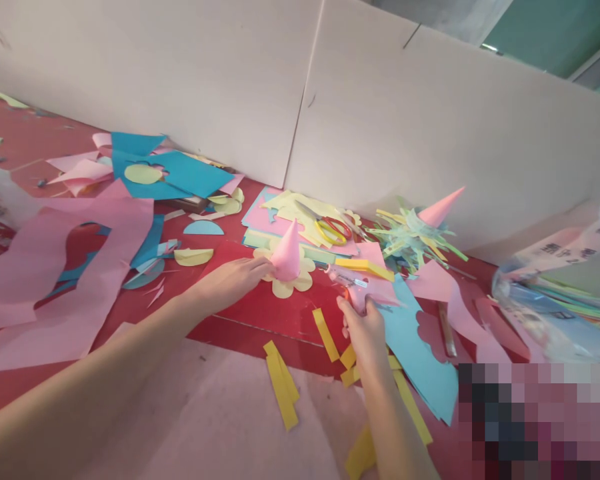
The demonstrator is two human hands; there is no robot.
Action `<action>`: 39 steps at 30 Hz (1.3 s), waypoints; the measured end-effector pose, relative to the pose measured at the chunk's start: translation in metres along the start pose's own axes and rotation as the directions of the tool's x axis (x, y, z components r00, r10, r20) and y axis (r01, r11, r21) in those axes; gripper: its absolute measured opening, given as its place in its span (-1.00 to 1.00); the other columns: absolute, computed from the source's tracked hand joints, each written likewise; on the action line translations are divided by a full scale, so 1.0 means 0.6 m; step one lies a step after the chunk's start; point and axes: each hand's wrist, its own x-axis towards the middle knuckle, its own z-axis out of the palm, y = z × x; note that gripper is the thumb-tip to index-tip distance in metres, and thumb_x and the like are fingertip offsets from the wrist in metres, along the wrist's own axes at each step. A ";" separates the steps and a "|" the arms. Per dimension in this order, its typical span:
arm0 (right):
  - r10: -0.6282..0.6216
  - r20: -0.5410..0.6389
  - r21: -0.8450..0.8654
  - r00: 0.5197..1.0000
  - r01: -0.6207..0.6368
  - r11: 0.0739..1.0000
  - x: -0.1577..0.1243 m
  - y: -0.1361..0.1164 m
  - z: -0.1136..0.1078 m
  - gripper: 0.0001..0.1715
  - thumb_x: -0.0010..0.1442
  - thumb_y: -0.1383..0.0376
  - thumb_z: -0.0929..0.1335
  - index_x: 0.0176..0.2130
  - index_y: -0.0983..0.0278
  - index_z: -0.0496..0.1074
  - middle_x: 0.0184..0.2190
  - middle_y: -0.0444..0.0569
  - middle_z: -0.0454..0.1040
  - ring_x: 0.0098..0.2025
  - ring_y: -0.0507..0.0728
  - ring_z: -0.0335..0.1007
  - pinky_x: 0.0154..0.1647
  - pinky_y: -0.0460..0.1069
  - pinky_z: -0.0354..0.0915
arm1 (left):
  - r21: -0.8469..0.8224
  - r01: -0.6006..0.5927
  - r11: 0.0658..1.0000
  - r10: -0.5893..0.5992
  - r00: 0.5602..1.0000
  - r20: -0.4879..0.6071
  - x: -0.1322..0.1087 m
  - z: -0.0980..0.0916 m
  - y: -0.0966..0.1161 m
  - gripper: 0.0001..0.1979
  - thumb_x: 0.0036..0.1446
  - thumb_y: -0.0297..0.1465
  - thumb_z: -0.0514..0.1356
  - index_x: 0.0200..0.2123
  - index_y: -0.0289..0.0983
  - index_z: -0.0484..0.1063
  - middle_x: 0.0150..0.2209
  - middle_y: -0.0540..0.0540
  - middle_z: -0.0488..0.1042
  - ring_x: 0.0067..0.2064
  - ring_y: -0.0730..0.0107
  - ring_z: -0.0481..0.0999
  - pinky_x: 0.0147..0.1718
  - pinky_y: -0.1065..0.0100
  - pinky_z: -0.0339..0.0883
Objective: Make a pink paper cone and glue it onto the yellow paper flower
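A pink paper cone stands upright on a pale yellow flower-shaped paper, over a red surface. My left hand has its fingers closed at the cone's lower left side. My right hand is wrapped round the handle of a pink glue gun, whose nozzle points left toward the flower, a little apart from it.
Scissors lie on stacked paper behind the cone. A second pink cone leans on shredded strips at the right. Yellow strips, blue paper and pink offcuts are scattered around. White panels stand behind.
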 end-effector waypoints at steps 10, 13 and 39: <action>-0.006 -0.017 -0.004 1.000 0.006 1.000 -0.005 -0.006 0.002 -0.65 -0.09 0.12 0.42 -0.41 0.20 0.21 -0.71 -0.33 0.12 -0.72 -0.04 0.05 -0.74 -0.12 0.08 | 0.021 -0.171 0.985 0.172 0.985 -0.014 0.009 0.009 0.015 -0.67 0.29 -0.49 -0.08 -0.02 -0.25 0.41 -0.07 -0.16 0.52 -0.05 0.28 0.50 -0.06 0.25 0.38; -0.007 -0.006 -0.014 1.000 0.007 1.000 -0.003 -0.005 0.001 -0.65 -0.09 0.12 0.42 -0.37 0.21 0.24 -0.71 -0.33 0.14 -0.72 -0.04 0.05 -0.74 -0.13 0.08 | 0.001 -0.174 0.985 0.174 0.984 -0.038 0.007 0.009 0.014 -0.66 0.29 -0.50 -0.09 0.00 -0.25 0.40 -0.08 -0.16 0.52 -0.06 0.28 0.50 -0.09 0.28 0.39; -0.022 0.008 -0.024 1.000 0.023 0.999 0.006 0.009 -0.001 -0.64 -0.07 0.09 0.42 -0.33 0.22 0.30 -0.72 -0.33 0.14 -0.71 -0.03 0.06 -0.71 -0.12 0.10 | -0.195 -0.066 0.979 0.034 0.987 -0.160 0.011 0.029 -0.004 -0.56 0.20 -0.57 -0.08 -0.12 -0.17 0.55 -0.06 -0.07 0.55 -0.05 0.35 0.51 0.01 0.29 0.37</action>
